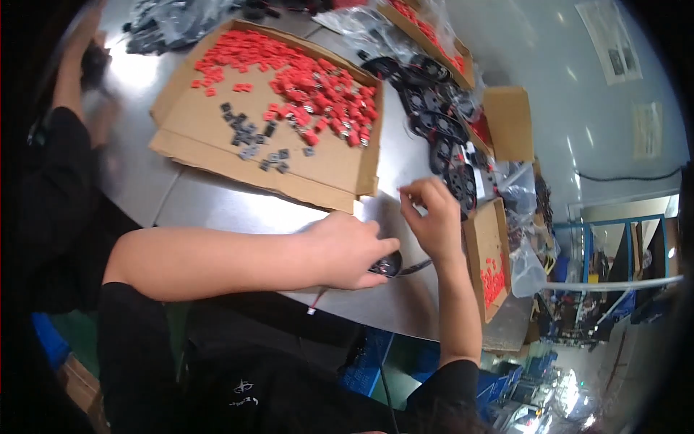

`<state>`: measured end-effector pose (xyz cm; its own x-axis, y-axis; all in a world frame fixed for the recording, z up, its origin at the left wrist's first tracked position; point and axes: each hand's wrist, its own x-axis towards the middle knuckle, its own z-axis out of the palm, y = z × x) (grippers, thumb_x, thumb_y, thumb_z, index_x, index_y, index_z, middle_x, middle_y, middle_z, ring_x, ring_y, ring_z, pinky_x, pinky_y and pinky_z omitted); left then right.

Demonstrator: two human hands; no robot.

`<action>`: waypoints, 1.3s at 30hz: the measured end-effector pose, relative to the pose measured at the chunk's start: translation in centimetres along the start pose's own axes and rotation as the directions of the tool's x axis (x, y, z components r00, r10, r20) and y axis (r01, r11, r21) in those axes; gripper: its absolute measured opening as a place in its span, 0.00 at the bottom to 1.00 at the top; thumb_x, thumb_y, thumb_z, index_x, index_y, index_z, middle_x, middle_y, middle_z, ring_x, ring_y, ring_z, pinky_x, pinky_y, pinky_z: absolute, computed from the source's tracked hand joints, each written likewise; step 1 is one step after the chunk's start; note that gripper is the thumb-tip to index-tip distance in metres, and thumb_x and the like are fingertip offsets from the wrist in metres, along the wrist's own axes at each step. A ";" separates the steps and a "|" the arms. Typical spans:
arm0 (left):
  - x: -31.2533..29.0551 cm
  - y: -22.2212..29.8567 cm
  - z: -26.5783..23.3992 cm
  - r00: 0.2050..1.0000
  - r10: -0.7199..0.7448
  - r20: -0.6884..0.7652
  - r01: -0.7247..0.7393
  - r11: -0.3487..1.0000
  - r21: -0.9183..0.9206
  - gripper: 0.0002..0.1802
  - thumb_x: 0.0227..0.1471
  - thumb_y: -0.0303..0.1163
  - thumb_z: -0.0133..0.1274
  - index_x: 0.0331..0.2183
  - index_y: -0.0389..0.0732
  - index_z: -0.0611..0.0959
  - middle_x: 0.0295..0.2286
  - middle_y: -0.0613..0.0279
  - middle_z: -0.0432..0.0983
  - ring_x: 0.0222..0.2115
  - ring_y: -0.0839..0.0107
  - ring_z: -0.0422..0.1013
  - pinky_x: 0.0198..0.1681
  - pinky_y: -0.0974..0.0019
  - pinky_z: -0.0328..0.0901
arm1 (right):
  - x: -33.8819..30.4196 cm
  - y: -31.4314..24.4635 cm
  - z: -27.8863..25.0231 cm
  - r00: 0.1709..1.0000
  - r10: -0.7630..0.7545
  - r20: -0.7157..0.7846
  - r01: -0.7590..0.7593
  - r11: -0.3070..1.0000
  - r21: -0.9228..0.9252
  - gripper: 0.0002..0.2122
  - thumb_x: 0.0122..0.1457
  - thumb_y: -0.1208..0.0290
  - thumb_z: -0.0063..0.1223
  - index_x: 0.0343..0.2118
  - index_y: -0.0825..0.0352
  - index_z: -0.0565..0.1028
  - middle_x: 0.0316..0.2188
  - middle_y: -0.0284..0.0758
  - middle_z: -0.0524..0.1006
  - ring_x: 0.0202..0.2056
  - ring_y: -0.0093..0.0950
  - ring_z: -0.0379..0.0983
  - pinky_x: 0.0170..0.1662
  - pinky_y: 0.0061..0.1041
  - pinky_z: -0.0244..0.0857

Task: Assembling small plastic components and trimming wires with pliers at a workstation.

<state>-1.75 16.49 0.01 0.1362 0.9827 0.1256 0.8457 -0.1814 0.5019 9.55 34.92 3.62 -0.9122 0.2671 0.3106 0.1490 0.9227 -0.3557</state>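
Observation:
My left hand (345, 249) is closed round a small black plastic housing (387, 265), resting on or just above the metal table near its front edge. A dark cable (416, 267) runs from the housing toward my right wrist. Below my left hand, a thin red wire with a white connector (311, 310) hangs over the table edge. My right hand (436, 211) is raised to the right of the housing, thumb and forefinger pinched together. A tiny red piece (400, 190) shows at the fingertips; its kind is too small to make out.
Ahead lies a cardboard tray (238, 168) with many red pieces (318, 90) and several grey-black blocks (246, 134). Black housings with wires (441, 130) are heaped to its right. Another box (473, 246) holds red pieces (493, 282). A co-worker's arm (69, 79) is at far left.

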 end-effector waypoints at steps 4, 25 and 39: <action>-0.2 0.5 -0.4 0.999 -0.032 0.012 0.032 0.999 0.010 0.35 0.57 0.58 0.57 0.60 0.50 0.76 0.34 0.51 0.78 0.29 0.51 0.79 0.33 0.53 0.75 | -6.7 2.2 -0.8 0.998 -0.062 -0.001 0.062 0.996 -0.058 0.08 0.52 0.84 0.64 0.35 0.69 0.81 0.35 0.36 0.79 0.36 0.32 0.79 0.40 0.28 0.73; 0.1 0.5 -0.7 0.999 -0.019 -0.039 0.018 0.999 -0.026 0.34 0.54 0.52 0.62 0.58 0.49 0.78 0.28 0.56 0.72 0.24 0.56 0.74 0.28 0.55 0.69 | -7.6 2.2 -1.7 0.989 0.056 0.138 -0.080 0.981 0.175 0.13 0.51 0.82 0.67 0.40 0.66 0.79 0.39 0.38 0.80 0.40 0.35 0.79 0.42 0.31 0.74; -0.1 0.5 -0.4 0.998 -0.016 -0.069 0.014 1.000 -0.028 0.35 0.53 0.51 0.63 0.60 0.51 0.77 0.27 0.58 0.70 0.24 0.57 0.73 0.28 0.57 0.69 | -7.4 2.2 -1.7 0.983 0.102 0.155 -0.138 0.959 0.246 0.14 0.50 0.80 0.69 0.41 0.66 0.80 0.40 0.38 0.80 0.43 0.37 0.79 0.46 0.32 0.73</action>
<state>-1.56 16.27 0.53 0.0867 0.9806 0.1760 0.8328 -0.1683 0.5274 17.32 35.40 2.06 -0.9404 0.3132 0.1324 0.1752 0.7800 -0.6008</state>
